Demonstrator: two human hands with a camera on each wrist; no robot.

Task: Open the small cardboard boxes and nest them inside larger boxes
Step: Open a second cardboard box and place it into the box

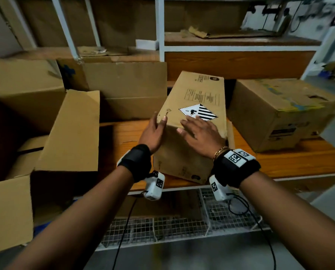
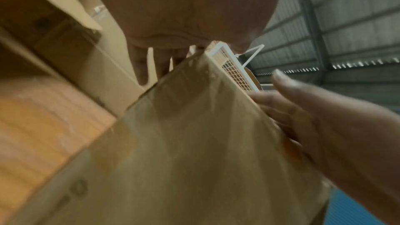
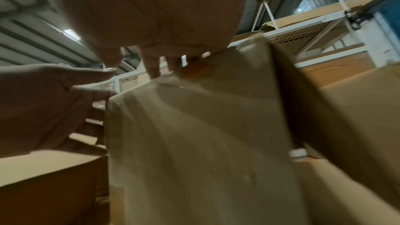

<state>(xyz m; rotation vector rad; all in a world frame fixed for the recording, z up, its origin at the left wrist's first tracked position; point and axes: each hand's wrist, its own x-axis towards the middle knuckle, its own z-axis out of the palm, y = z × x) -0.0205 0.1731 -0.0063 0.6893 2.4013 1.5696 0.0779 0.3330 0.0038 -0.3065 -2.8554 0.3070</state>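
A long closed cardboard box [image 1: 192,137] with a striped diamond label lies tilted on the wooden shelf [image 1: 299,162]. My left hand [image 1: 159,119] rests against its near left top corner, straight fingers [image 2: 142,67] along the left side and the thumb at the top edge. Flat on the top face, my right hand [image 1: 190,125] presses just below the label. The same box [image 2: 194,151] fills the left wrist view, and this box [image 3: 194,143] fills the right wrist view too. A large open box [image 1: 71,133] stands at the left, one flap raised.
A worn closed box [image 1: 279,114] sits to the right on the shelf. Another carton [image 1: 127,88] stands behind at the centre left. White shelf posts [image 1: 160,28] rise behind. Wire mesh [image 1: 162,227] and cables lie below the shelf edge.
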